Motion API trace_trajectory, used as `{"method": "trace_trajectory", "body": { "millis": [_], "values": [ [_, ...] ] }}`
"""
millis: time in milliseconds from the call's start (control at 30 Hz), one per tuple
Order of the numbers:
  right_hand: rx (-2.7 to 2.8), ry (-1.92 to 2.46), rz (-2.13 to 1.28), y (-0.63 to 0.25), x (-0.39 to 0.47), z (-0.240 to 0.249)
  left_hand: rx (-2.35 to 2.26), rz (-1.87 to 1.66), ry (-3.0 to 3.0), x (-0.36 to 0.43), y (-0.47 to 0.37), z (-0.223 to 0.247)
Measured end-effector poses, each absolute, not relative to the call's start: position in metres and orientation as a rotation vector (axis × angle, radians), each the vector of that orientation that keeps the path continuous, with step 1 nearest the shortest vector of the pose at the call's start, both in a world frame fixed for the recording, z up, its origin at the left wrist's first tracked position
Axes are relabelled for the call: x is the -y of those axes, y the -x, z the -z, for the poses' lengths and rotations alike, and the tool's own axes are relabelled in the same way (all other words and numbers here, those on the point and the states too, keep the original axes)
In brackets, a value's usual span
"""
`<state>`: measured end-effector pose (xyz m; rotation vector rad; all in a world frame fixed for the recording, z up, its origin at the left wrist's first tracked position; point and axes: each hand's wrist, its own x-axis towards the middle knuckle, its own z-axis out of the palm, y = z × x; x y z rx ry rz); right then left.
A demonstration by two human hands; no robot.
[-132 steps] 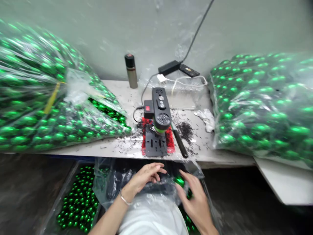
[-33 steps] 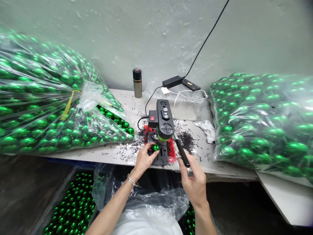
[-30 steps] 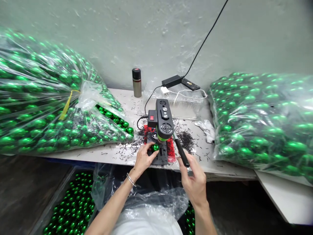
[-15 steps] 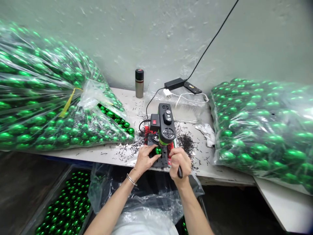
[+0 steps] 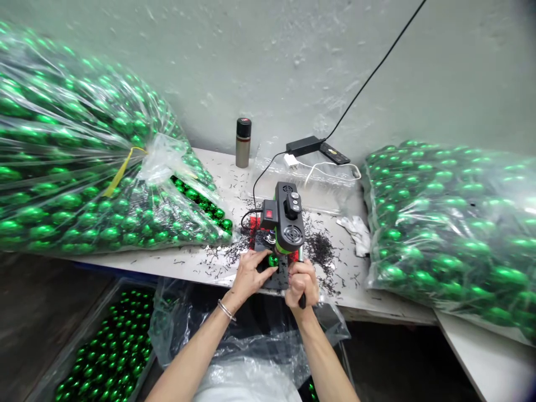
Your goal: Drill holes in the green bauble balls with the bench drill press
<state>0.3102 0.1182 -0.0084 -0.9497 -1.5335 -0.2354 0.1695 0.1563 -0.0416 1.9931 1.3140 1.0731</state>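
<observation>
A small black bench machine with a red switch, round vents and a side lever stands on the white table. Beneath its head, my left hand pinches a shiny green ball between thumb and fingers. My right hand is wrapped round the black lever handle at the machine's right side. Where the ball meets the machine is partly hidden by the head and my fingers. Black shavings lie scattered around the base.
Clear bags full of green balls lie left and right. Behind the machine are a bottle, a black power adapter and a white cable. A white cloth lies to the right. Below left stands a lined bin of green balls.
My right hand and the lever handle have shifted slightly left and down relative to the machine. The left hand still holds the ball in place. The whole view has moved a little.
</observation>
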Motion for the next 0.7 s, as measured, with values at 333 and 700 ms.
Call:
{"method": "trace_trajectory", "body": {
  "millis": [333, 700],
  "values": [
    [1.569, 0.871, 0.146, -0.312, -0.116, -0.029, -1.330, -1.068, -1.959, -0.157, -0.173, 0.038],
    [1.448, 0.963, -0.068, -0.303, -0.111, -0.078, -1.037, -1.100, -2.419, -0.098, -0.131, 0.026]
  ]
}}
